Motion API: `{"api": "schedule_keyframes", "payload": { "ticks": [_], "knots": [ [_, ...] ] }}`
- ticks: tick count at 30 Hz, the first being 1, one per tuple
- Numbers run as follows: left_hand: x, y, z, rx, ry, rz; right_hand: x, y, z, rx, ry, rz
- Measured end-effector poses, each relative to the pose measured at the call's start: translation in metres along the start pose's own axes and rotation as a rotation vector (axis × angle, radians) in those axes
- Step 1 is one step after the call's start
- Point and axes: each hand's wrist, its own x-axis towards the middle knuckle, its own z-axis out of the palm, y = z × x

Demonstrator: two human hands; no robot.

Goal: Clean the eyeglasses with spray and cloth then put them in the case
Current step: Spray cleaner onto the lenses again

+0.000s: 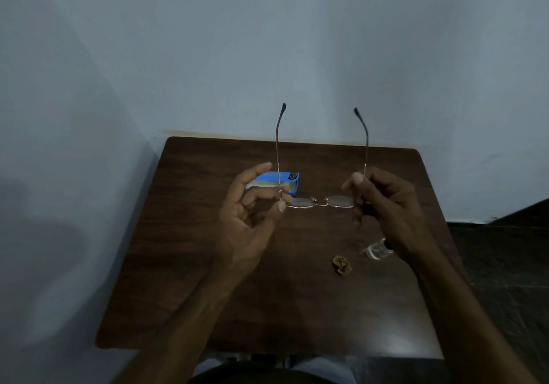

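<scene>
Forearms extended, left hand and right hand each pinching an end of the eyeglasses, palms facing inward

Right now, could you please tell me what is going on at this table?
A person holds a pair of eyeglasses up above the wooden table. The left hand and the right hand each pinch one end of the frame, and the temples are unfolded and point away. The blue case, the crumpled cloth and the spray bottle lie on the table, none of them in hand.
</scene>
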Motion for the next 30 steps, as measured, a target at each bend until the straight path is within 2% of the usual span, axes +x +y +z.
{"api": "schedule_keyframes", "payload": {
  "ticks": [8, 12, 17, 21, 24, 30],
  "knots": [
    [0.005, -0.018, 0.005, -0.032, 0.215, -0.180, 0.009, 0.006, 0.015, -0.283, 0.073, -0.332],
    [0.010, -0.020, 0.009, -0.110, 0.193, -0.298, 0.010, 0.014, 0.017, -0.332, 0.124, -0.384],
    [0.012, -0.025, 0.011, -0.119, 0.172, -0.299, 0.005, 0.027, 0.016, -0.355, 0.161, -0.357],
    [0.013, -0.033, 0.014, -0.162, 0.184, -0.366, 0.006, 0.042, 0.003, -0.433, 0.160, -0.323],
    [0.012, -0.039, 0.015, -0.142, 0.208, -0.367, -0.003, 0.045, -0.010, -0.455, 0.141, -0.215],
    [0.009, -0.045, 0.012, -0.128, 0.225, -0.366, -0.040, 0.095, -0.073, -0.559, 0.279, 0.057]
  ]
}}
